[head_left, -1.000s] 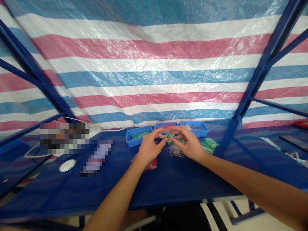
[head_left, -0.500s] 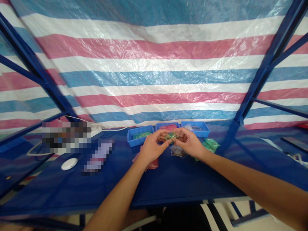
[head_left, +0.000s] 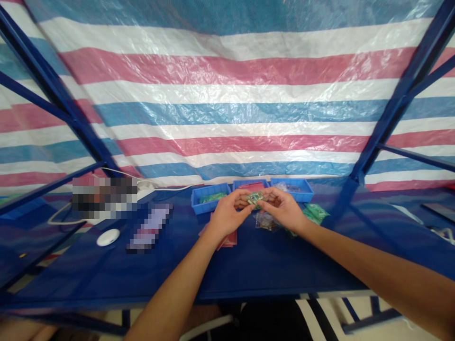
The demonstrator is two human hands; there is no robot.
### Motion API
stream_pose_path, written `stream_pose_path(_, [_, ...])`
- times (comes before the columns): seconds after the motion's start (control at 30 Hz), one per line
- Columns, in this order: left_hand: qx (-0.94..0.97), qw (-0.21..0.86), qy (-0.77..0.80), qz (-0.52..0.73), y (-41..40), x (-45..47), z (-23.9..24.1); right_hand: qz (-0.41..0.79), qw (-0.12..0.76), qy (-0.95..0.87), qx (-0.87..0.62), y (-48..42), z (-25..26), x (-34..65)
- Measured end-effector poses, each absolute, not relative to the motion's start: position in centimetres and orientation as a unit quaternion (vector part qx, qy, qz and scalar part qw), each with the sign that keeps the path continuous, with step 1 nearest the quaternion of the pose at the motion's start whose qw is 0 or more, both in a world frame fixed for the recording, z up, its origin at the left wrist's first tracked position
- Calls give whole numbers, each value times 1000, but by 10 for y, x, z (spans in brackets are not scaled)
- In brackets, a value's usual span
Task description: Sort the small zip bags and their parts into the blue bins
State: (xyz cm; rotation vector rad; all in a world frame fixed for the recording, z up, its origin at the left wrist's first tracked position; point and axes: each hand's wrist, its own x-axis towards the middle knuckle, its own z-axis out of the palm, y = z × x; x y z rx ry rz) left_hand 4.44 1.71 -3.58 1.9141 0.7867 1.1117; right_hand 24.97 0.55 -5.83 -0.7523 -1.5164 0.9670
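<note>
Both of my hands meet above the blue table (head_left: 249, 270), just in front of three blue trays. My left hand (head_left: 227, 215) and my right hand (head_left: 282, 208) pinch a small green packet (head_left: 255, 198) between their fingertips, held a little above the table. Under my right hand lies a clear packet (head_left: 265, 221). Red packets (head_left: 227, 239) lie partly hidden beneath my left wrist. Green packets (head_left: 314, 212) lie to the right of my right hand.
The left blue tray (head_left: 209, 196) holds green packets, the middle tray (head_left: 250, 184) red ones, the right tray (head_left: 293, 188) clear ones. A white round object (head_left: 108, 237) and white cable (head_left: 156, 187) lie at left. Blue frame posts (head_left: 394, 109) and a striped tarp (head_left: 227, 94) enclose the table.
My hands have lifted the green packet slightly and drawn closer together; the view has shifted a little to the right.
</note>
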Motion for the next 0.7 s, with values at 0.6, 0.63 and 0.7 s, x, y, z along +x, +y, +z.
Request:
stream_pose_path(0.6, [776, 354, 281, 440, 0, 50, -19, 242, 540, -746, -305, -11, -37, 254])
stream_pose_path(0.63, [771, 359, 286, 441, 1, 49, -19, 239, 533, -754, -300, -10, -37, 254])
stream_pose_path(0.7, [766, 355, 302, 442, 3, 48, -20, 228, 531, -758, -300, -8, -38, 255])
